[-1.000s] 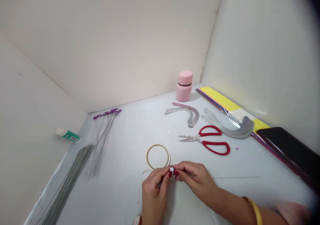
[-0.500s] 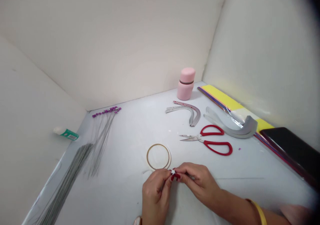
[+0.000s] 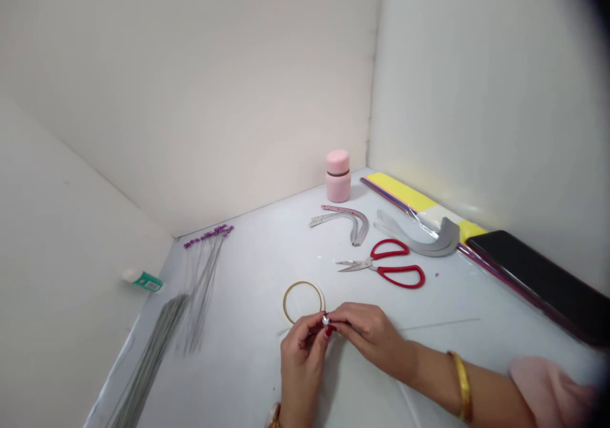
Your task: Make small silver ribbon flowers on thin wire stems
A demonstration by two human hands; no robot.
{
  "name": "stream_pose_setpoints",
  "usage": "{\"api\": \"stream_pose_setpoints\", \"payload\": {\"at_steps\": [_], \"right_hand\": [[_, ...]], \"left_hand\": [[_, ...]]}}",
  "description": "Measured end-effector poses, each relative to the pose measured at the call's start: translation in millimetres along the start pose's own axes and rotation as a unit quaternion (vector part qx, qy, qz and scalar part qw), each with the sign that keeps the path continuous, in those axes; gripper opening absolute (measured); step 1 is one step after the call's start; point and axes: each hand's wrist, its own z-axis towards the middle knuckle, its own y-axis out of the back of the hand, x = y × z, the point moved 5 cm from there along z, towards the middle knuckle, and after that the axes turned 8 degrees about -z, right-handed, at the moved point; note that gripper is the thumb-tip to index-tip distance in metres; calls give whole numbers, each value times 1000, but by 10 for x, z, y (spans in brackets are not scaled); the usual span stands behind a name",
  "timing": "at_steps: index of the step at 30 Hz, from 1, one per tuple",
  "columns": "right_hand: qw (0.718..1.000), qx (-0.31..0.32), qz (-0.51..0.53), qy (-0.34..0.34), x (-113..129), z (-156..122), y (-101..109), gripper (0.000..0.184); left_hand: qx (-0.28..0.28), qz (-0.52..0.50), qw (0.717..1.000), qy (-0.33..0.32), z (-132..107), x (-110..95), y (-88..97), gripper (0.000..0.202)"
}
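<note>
My left hand [image 3: 302, 361] and my right hand [image 3: 366, 334] meet at the fingertips, both pinching a tiny white-and-silver flower-like piece [image 3: 325, 320]. A thin grey wire [image 3: 441, 324] seems to run from my right hand across the white table toward the right. Just beyond the fingers lies a thin gold ring of tape [image 3: 302, 301], close to my left hand but apart from it. The fingers hide most of the tiny piece, so its exact shape cannot be made out.
Red-handled scissors [image 3: 381, 268], curved metal rulers [image 3: 340, 221], a pink jar [image 3: 338, 175], bent grey strips [image 3: 419, 237] and a black phone [image 3: 538, 285] lie to the far right. Grey wires [image 3: 152, 352], purple-tipped wires [image 3: 204, 269] and a glue tube [image 3: 143, 280] lie left.
The view has swung and the table objects sit further off and lower in the frame. Both hands stay together on the tiny piece, with the fingers turned slightly around it.
</note>
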Motion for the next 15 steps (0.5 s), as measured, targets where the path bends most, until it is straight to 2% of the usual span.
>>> {"api": "stream_pose_setpoints", "payload": {"at_steps": [4,7,12,15], "right_hand": [[999,-9,-36,-5,15,37,23,21],[996,-2,-83,-19,23,9,73,19],[982,62,-181,3,70,-131,48,7],[967,89,-239,29,86,-172,-59,9]], "left_hand": [[-28,-91,995,32,14,26,56,12],[-33,-190,977,91,-2,43,74,11],[-33,-351,915,195,-92,29,74,6],[-39,-417,879,226,-125,-1,64,24]]}}
